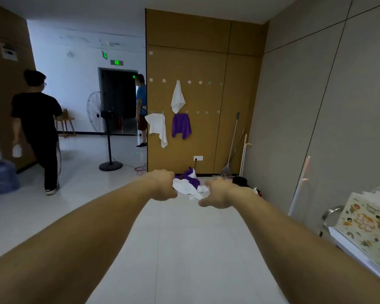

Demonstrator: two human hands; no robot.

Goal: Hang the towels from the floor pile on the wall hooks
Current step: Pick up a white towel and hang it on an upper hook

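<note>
No legible text anywhere. Green lit sign (116, 62) above the dark doorway, second green sign (104, 55) just left of it on the white wall: characters too blurred to read. Paper bag (369, 229) at right edge, cartoon print with orange lettering, unreadable. White wall panel (9, 52) far left, markings too small.
</note>
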